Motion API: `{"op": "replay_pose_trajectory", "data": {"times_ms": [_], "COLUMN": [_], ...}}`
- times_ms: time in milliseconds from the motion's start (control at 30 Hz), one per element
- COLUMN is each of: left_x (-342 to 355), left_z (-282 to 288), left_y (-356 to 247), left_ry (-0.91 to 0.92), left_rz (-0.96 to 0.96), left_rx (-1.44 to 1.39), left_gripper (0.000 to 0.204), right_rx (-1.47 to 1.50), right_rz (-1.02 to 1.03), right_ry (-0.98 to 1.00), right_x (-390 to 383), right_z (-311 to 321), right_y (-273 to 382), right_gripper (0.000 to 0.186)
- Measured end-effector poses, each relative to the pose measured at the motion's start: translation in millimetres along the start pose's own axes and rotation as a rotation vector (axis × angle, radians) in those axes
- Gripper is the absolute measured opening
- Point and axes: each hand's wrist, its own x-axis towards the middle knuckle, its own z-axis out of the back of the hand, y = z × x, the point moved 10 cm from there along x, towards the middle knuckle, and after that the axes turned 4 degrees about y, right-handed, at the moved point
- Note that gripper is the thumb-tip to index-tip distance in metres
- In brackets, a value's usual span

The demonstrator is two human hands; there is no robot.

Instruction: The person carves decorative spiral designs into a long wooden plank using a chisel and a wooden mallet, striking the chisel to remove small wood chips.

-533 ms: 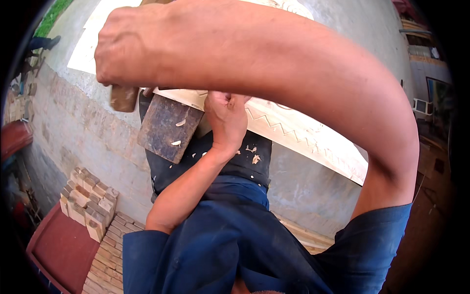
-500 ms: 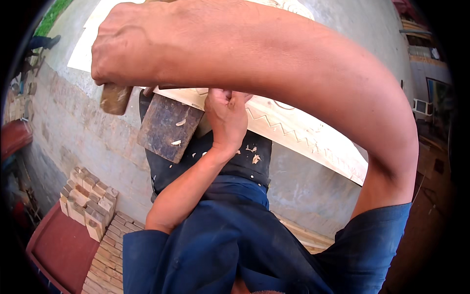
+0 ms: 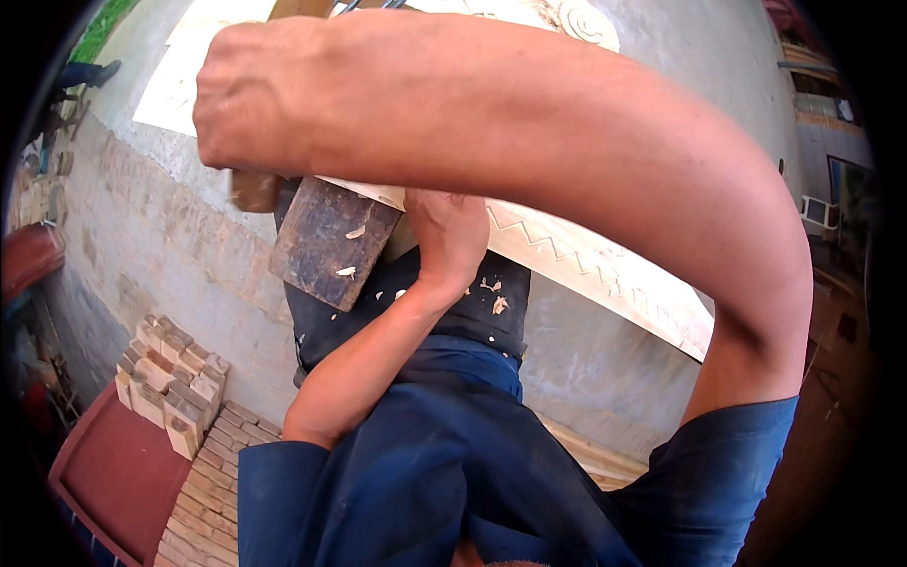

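Note:
My right hand [image 3: 241, 99] is closed round a brown wooden tool [image 3: 253, 192]. Only a blunt end of it shows below the fist. The right forearm crosses above the work and covers much of it. Under that forearm, my left hand [image 3: 449, 231] is curled at the near edge of a pale wooden board [image 3: 576, 269]; its fingertips are hidden, and what they grip cannot be made out. The board bears a carved zigzag line. Beside the left hand lies a dark, worn wooden slab [image 3: 335, 244] with a few shavings on it.
Wood shavings [image 3: 499, 304] lie on my dark lap. A carved spiral piece [image 3: 588, 24] shows at the far side. At lower left are stacked wooden blocks [image 3: 175, 383], a red panel [image 3: 123, 482] and rows of narrow wooden strips [image 3: 213, 477]. Another person's leg [image 3: 90, 74] is at far left.
My right fist and the wooden tool have shifted slightly right and down. The forearm now hides the left fingers that showed before. The view has moved a little.

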Motion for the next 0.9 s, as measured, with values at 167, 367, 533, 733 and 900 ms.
{"op": "replay_pose_trajectory", "data": {"times_ms": [167, 367, 533, 733, 900], "left_x": [-7.7, -7.5, 7.5, 2.3, 3.6], "left_z": [-3.5, -4.0, -10.9, -2.8, -8.2], "left_y": [16.7, 20.1, -6.9, -11.7, 22.5], "left_ry": [0.043, 0.021, 0.064, -0.018, 0.119], "left_rz": [0.015, 0.094, 0.291, -0.083, 0.143], "left_rx": [0.063, 0.080, -0.026, 0.138, 0.141], "left_gripper": [0.018, 0.020, 0.022, 0.023, 0.024], "right_rx": [-0.006, -0.010, -0.015, -0.010, -0.019], "right_rz": [0.001, 0.008, -0.012, -0.009, -0.004], "right_ry": [-0.007, -0.005, -0.005, -0.004, -0.007], "right_x": [3.8, 4.2, 0.3, 0.3, 2.5], "right_z": [-0.3, 1.0, -1.0, -2.3, 0.3], "right_y": [-0.7, 1.8, -3.7, -3.1, -3.7], "right_gripper": [0.009, 0.009, 0.008, 0.008, 0.007]}}
